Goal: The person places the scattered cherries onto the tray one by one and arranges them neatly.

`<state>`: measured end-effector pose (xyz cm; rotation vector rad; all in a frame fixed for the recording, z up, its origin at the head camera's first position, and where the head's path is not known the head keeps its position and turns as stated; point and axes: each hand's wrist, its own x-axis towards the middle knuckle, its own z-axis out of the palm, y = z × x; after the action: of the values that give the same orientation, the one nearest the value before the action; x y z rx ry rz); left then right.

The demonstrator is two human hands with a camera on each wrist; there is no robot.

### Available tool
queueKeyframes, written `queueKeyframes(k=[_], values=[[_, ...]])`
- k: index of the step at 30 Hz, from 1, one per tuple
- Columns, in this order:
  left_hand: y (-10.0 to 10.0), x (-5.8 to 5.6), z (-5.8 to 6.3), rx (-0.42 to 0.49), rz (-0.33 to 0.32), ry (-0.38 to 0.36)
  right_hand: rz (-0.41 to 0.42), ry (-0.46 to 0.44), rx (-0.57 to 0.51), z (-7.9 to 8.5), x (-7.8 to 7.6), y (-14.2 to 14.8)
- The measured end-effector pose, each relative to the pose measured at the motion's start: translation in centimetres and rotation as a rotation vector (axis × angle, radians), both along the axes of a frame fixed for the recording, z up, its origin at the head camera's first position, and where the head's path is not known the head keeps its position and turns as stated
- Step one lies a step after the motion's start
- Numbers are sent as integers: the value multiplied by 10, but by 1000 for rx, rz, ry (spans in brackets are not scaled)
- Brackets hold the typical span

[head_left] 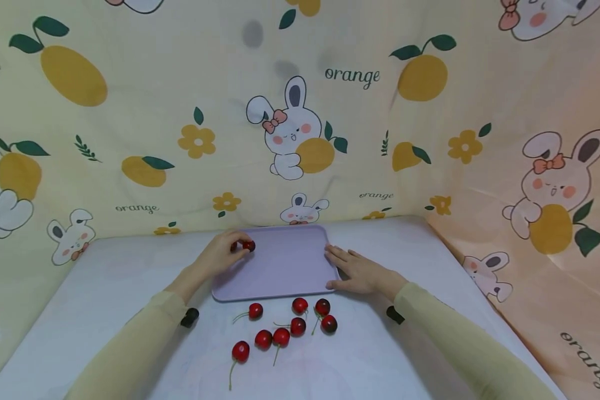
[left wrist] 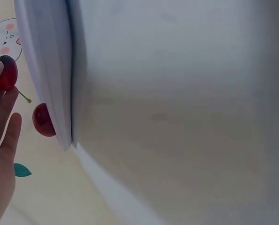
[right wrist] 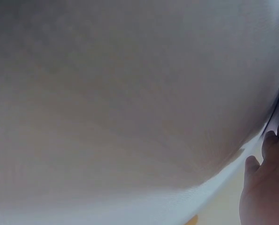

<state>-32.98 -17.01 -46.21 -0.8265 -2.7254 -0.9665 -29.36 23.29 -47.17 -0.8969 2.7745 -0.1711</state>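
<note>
At the left end of a pale purple tray [head_left: 285,269], my left hand [head_left: 219,254] pinches a dark red cherry [left wrist: 8,75] between thumb and fingers. A thin green stem [left wrist: 24,97] shows beside it. Another cherry [left wrist: 44,120] sits on the tray near its corner, partly hidden by the rim in the left wrist view. My right hand [head_left: 362,273] lies with fingers extended against the tray's right edge. Several cherries with stems are spread over the table in front of the tray, among them a cherry [head_left: 240,351] at the near left and a cherry [head_left: 329,324] at the right.
A white-covered table [head_left: 380,355] carries everything. Behind it hangs a cream cloth [head_left: 220,72] printed with rabbits and oranges, which continues along the right side. Small black devices [head_left: 190,317] sit at both wrists.
</note>
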Motion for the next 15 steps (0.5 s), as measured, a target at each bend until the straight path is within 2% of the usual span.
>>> queueKeyframes(k=[6, 15], values=[[1, -7, -1, -14, -2, 3, 0, 0, -8, 2, 2, -3], [2, -19, -7, -61, 50, -43, -10, -4, -5, 5, 3, -3]])
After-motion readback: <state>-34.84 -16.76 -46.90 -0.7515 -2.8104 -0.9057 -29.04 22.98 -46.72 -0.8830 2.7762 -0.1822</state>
